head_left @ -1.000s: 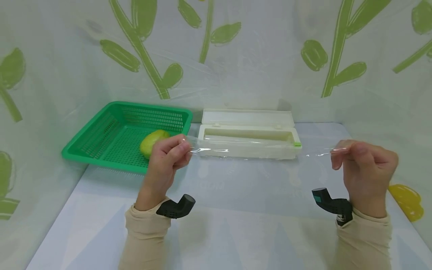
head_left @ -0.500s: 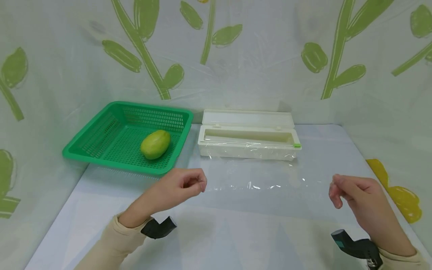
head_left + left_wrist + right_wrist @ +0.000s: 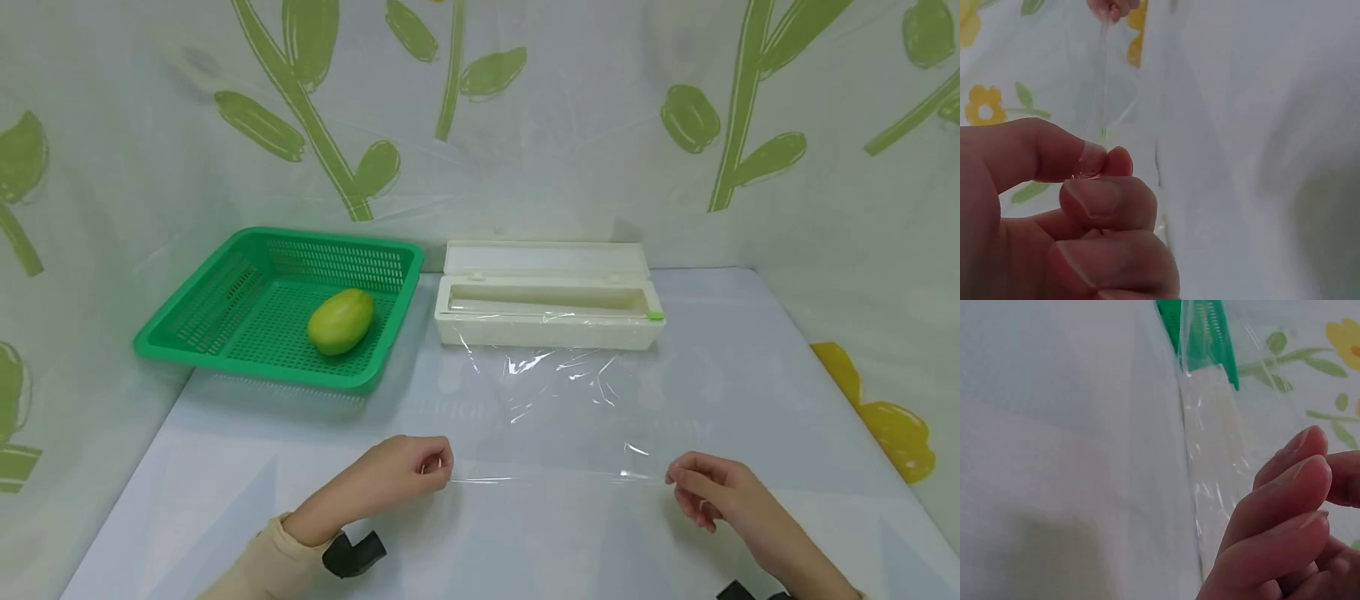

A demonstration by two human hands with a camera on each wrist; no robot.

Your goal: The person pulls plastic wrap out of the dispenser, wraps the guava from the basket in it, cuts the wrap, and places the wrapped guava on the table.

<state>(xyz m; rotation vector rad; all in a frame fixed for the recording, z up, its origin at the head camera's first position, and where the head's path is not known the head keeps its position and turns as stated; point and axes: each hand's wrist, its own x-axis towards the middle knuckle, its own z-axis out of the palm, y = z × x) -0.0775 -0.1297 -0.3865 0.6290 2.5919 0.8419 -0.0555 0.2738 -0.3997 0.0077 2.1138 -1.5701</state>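
A clear sheet of plastic wrap (image 3: 555, 408) stretches from the front of an open white wrap dispenser box (image 3: 551, 335) toward me. My left hand (image 3: 405, 471) pinches its near left corner; in the left wrist view the film (image 3: 1090, 159) lies between thumb and index finger. At the near right corner, my right hand (image 3: 716, 492) pinches the same edge, its other fingers loosely bent. The right wrist view shows those fingers (image 3: 1279, 519), though the pinch point is mostly hidden. Between the hands the near edge runs nearly straight, with creases close to the box.
A green plastic basket (image 3: 277, 367) stands at the back left with a yellow-green oval fruit (image 3: 341, 322) inside. The box's lid (image 3: 546, 258) is raised at the back. A green cutter slider (image 3: 656, 316) sits at its right end. A leaf-patterned sheet (image 3: 570, 125) hangs behind the table.
Both hands have come down and toward me, drawing the wrap out of the box over the table. The right hand has also moved left. Basket, fruit and box have stayed put.
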